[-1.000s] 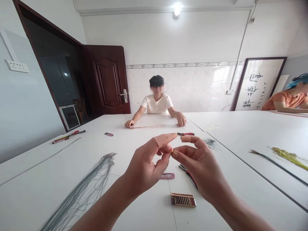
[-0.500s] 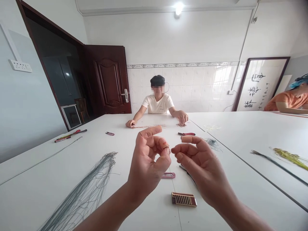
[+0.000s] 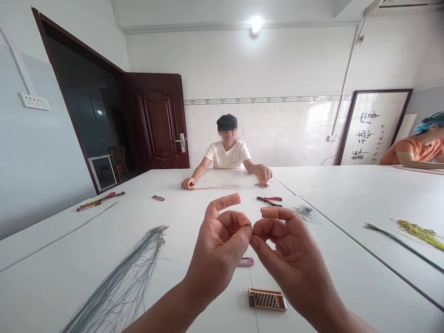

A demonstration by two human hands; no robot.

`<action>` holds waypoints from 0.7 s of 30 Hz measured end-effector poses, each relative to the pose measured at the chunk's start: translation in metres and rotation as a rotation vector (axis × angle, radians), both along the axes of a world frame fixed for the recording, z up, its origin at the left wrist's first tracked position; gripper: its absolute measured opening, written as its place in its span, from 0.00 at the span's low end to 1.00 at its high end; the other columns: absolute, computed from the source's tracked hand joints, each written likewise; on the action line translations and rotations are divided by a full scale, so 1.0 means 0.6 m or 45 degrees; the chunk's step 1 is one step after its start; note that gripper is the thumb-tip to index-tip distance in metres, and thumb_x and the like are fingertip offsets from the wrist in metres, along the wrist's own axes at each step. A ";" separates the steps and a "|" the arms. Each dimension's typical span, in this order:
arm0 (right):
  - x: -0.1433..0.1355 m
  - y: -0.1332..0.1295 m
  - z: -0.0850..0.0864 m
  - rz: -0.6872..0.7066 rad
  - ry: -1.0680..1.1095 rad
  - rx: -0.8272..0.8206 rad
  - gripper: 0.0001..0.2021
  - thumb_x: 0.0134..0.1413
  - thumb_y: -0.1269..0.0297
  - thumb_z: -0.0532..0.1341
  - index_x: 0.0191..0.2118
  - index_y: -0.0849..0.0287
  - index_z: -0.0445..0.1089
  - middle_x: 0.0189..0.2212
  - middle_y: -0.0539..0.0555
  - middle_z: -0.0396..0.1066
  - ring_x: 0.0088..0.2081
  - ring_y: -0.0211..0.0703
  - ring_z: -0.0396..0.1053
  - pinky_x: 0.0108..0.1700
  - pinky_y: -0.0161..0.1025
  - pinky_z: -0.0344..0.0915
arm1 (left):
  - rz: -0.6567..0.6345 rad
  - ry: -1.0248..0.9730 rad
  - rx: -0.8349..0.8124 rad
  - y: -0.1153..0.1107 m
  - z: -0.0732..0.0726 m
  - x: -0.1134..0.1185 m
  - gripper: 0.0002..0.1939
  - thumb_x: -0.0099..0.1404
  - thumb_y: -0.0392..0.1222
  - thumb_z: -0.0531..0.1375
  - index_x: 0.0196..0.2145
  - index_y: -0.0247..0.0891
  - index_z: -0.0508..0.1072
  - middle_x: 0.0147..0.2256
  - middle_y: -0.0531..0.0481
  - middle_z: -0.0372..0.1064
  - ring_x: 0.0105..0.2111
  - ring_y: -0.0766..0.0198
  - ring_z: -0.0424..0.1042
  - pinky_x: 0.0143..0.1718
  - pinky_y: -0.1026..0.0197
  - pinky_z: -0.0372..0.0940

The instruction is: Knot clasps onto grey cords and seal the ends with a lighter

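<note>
Thumb and forefinger of my left hand point(image 3: 222, 249) are pinched together over the table, on something too small to make out. Right beside it, my right hand point(image 3: 291, 249) also has its thumb and forefinger closed, and the fingertips of both hands meet. Tan wraps cover a raised finger on each hand. Behind my hands, a pink tool point(image 3: 246, 262) is partly hidden. A patterned lighter-like case point(image 3: 267, 299) lies below them, near my right wrist.
Bundles of grey-green cord point(image 3: 121, 273) lie at the left, with scissors point(image 3: 109, 196) beyond. Red-handled pliers point(image 3: 272, 199), tangled thread point(image 3: 307, 213) and yellow-green cord point(image 3: 419, 233) lie farther right. A person point(image 3: 227, 155) handles reddish cord opposite; another person point(image 3: 416, 150) sits right.
My right hand has moved left, and its fingertips now touch those of my left hand. The camera view has tilted slightly upward, so the table things appear lower.
</note>
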State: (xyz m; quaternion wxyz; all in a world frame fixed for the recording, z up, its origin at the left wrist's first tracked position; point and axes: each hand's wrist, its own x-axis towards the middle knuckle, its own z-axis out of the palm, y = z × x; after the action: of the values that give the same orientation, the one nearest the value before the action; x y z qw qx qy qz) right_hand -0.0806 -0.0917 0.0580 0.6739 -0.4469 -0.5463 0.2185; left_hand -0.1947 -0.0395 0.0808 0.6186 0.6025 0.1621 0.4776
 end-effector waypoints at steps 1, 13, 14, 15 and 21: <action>0.002 0.000 0.000 -0.012 -0.020 -0.002 0.13 0.55 0.65 0.59 0.45 0.48 0.56 0.29 0.48 0.68 0.34 0.41 0.67 0.35 0.40 0.66 | 0.000 0.007 0.033 0.000 0.001 -0.002 0.17 0.61 0.33 0.58 0.46 0.44 0.61 0.30 0.56 0.63 0.29 0.74 0.64 0.31 0.70 0.65; 0.008 -0.006 0.002 -0.102 -0.151 0.061 0.16 0.52 0.68 0.60 0.45 0.46 0.57 0.27 0.47 0.68 0.33 0.43 0.66 0.28 0.37 0.64 | 0.104 0.232 0.274 0.001 0.017 -0.022 0.19 0.60 0.38 0.60 0.47 0.47 0.59 0.30 0.55 0.66 0.29 0.71 0.65 0.29 0.68 0.65; 0.008 -0.007 0.003 -0.084 -0.145 0.051 0.16 0.52 0.68 0.60 0.46 0.46 0.57 0.28 0.48 0.69 0.34 0.43 0.67 0.29 0.37 0.64 | 0.102 0.228 0.281 0.001 0.017 -0.022 0.18 0.61 0.37 0.59 0.47 0.47 0.59 0.30 0.55 0.66 0.29 0.71 0.65 0.29 0.68 0.66; 0.009 -0.007 0.005 -0.048 -0.129 0.036 0.17 0.52 0.67 0.60 0.46 0.47 0.58 0.29 0.48 0.69 0.35 0.43 0.67 0.31 0.38 0.65 | 0.101 0.226 0.296 0.001 0.017 -0.022 0.18 0.61 0.37 0.59 0.47 0.47 0.59 0.30 0.55 0.66 0.30 0.70 0.65 0.30 0.67 0.66; 0.018 -0.004 0.016 0.245 0.145 -0.121 0.15 0.54 0.62 0.61 0.45 0.53 0.57 0.30 0.50 0.71 0.32 0.42 0.69 0.32 0.38 0.67 | 0.117 0.324 0.538 0.001 0.009 -0.023 0.17 0.63 0.35 0.56 0.48 0.50 0.57 0.32 0.56 0.64 0.30 0.72 0.64 0.32 0.67 0.67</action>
State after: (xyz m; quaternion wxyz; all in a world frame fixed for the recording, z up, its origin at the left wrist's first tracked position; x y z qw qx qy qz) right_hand -0.0701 -0.0942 0.0679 0.6577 -0.4108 -0.5365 0.3328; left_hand -0.2084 -0.0389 0.0860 0.4313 0.7657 0.1623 0.4488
